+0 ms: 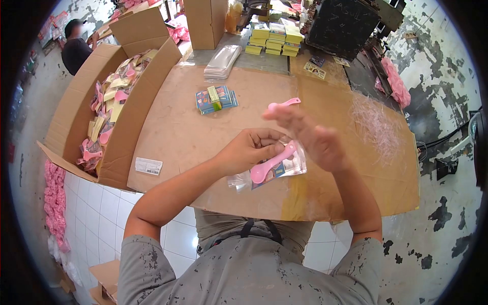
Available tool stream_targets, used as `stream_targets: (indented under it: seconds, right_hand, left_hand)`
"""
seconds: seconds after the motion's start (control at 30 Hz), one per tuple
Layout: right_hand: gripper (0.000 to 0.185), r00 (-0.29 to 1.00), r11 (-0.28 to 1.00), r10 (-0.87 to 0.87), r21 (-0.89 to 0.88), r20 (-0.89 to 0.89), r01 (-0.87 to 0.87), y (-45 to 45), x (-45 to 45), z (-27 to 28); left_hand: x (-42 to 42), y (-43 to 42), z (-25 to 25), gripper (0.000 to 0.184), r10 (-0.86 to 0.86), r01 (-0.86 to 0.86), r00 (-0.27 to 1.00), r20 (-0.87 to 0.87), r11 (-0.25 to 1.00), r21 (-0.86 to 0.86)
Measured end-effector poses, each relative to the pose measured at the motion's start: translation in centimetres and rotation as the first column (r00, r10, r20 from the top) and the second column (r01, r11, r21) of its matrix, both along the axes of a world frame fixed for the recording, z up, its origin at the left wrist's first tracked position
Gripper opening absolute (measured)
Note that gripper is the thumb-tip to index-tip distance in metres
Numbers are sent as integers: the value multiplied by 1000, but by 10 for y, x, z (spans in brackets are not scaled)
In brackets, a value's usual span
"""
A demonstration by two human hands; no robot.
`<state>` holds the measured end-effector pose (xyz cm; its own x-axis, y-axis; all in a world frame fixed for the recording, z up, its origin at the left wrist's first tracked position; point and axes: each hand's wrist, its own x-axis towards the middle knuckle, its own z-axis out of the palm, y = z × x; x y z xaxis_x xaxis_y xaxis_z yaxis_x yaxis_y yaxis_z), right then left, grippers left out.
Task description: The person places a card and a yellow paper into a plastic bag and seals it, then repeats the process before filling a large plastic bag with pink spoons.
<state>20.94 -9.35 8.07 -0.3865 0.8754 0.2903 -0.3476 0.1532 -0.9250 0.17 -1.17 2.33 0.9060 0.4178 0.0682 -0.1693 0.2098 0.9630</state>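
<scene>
Along the left of the frame stands a long brown carton of corrugated board, its flaps up, heaped with glossy packets and moulded pink spoons. Just right of its lower end, a white label with a barcode and print too small to read lies on the cardboard-covered counter. Further right, above the middle, sit a bundle of blue printed cards, strapped by a pale band with a green patch, and a slick pile of clear sleeves; neither shows legible words.

At centre, the left hand has its fingers pinching a crinkly clear packet with a printed card inside, its lettering unreadable. Across the packet lies a smooth pink spoon, round bowl lower left. Yellow-edged stacks rise at upper centre. Below them, a second spoon is partly hidden by the right hand, whose fingers are too blurred to tell whether spread or pressed together. A black box at upper right bears faint handwriting; below it, wispy translucent strips tangle.
</scene>
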Motion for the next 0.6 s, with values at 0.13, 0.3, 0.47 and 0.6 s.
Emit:
stream_targets:
  seconds: [0.13,0.3,0.47,0.6]
  right_hand:
    - [33,869,943,-252,309,427,122,1,26,11]
    - [4,718,829,-448,547,533,112,-11,3,34]
    - [7,457,719,-660,678,597,154,-24,-1,71]
    - [11,374,719,-690,649,620,249,-26,-8,67]
  left_hand:
    - [-7,5,5,47,-91,89,996,-11,986,-143]
    - [4,-3,-6,45,52,-55,989,141,998,22]
    - [-8,-2,4,38,56,-115,972,230,960,256]
    - [-3,-17,16,43,88,-177,972,216,881,439]
